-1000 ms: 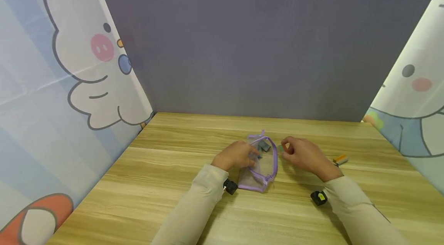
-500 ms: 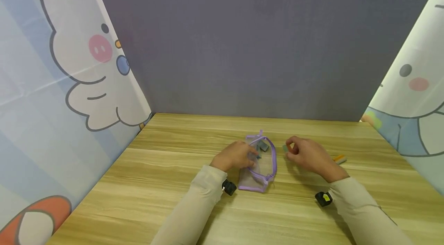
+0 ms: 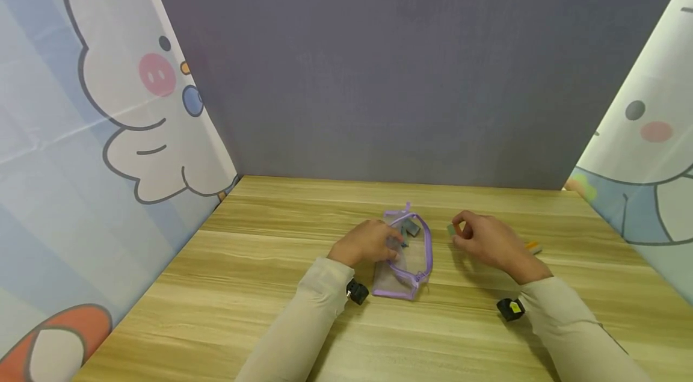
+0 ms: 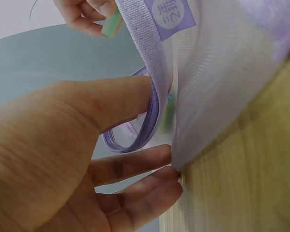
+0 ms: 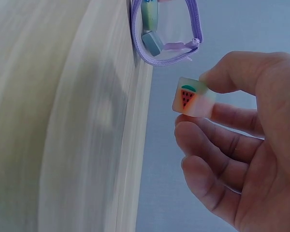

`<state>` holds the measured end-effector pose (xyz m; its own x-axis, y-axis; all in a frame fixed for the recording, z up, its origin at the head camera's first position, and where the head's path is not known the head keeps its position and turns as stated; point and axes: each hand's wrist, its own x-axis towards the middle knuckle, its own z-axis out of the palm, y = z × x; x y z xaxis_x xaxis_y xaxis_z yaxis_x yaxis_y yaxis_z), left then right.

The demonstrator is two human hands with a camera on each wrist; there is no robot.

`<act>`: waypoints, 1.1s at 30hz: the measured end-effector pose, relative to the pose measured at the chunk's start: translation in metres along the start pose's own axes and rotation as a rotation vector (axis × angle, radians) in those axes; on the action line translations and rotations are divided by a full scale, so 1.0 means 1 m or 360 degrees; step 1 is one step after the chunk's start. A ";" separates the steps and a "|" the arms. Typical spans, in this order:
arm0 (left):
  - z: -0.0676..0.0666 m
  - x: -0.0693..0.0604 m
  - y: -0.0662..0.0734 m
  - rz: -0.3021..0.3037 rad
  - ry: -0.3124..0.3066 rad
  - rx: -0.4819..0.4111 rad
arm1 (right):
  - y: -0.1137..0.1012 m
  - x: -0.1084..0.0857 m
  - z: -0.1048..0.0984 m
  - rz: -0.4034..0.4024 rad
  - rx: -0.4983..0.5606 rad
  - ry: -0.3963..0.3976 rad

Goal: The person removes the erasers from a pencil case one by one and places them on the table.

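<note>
A small pale block (image 5: 187, 98), green at one end with a watermelon picture on it, perhaps an eraser, is pinched between thumb and forefinger of my right hand (image 3: 487, 242). That hand is raised right of a see-through mesh zip pouch (image 3: 392, 283) with purple edging. My left hand (image 3: 368, 242) holds the pouch at its left side; in the left wrist view, the thumb reaches past the purple zip edge and the other fingers touch the mesh. Through the gaping mouth, a grey-blue block (image 5: 152, 43) and a yellow-green piece (image 5: 150, 17) show inside.
An orange and pale grey block (image 3: 533, 248) lies on the wooden table (image 3: 260, 237), partly behind my right wrist. A grey panel (image 3: 379, 69) stands along the back edge. Cartoon-printed sheets (image 3: 43, 201) close off both sides.
My right hand has drifted right, away from the pouch, still pinching the watermelon block. It now hides more of the orange and grey block. My left hand and the pouch stay put.
</note>
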<state>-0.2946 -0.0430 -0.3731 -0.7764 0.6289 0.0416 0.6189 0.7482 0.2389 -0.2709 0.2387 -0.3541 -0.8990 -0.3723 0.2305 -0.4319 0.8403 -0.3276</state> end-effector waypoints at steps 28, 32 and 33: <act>0.004 -0.002 0.000 -0.0047 0.0049 0.0020 | 0.010 -0.002 -0.004 0.0015 -0.0022 0.0016; 0.004 -0.002 0.000 -0.0041 0.0065 0.0019 | 0.012 -0.003 -0.005 0.0014 -0.0030 0.0035; 0.004 -0.002 0.000 -0.0036 0.0069 0.0017 | 0.013 -0.003 -0.005 0.0012 -0.0033 0.0036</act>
<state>-0.2927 -0.0432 -0.3771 -0.7946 0.6020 0.0782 0.6019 0.7646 0.2302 -0.2735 0.2527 -0.3542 -0.9003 -0.3574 0.2486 -0.4236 0.8511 -0.3103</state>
